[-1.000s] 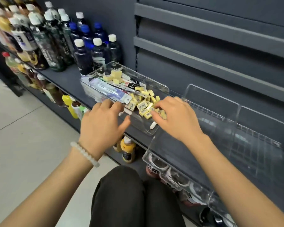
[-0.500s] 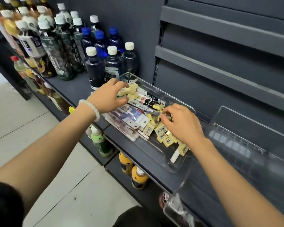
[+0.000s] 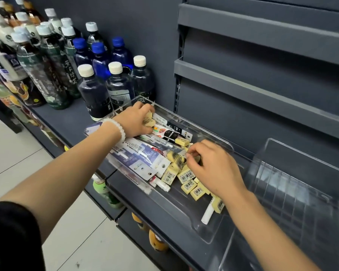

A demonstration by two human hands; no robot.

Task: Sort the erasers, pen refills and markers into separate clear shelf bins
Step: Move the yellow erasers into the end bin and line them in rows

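A clear bin [image 3: 213,234] on the dark shelf holds a mixed pile: several small yellow erasers [image 3: 188,186], packaged pen refills [image 3: 141,159] and white markers [image 3: 207,214]. My left hand [image 3: 135,122], with a white bead bracelet at the wrist, reaches to the bin's far end and grips yellow erasers [image 3: 149,120] there. My right hand [image 3: 213,169] hovers over the middle of the pile, its fingertips pinching a small eraser [image 3: 182,153]. A second clear bin [image 3: 294,184] with nothing in it stands to the right.
Rows of drink bottles [image 3: 94,90] stand on the shelf left of the bin, close to my left hand. More bottles [image 3: 104,192] sit on lower shelves. Grey shelf rails [image 3: 262,90] run along the back wall. Tiled floor [image 3: 18,163] lies at the left.
The view has moved closer to the shelf. My left hand moved from the bin's near edge to its far end and took erasers. My right hand stayed over the eraser pile, picking.
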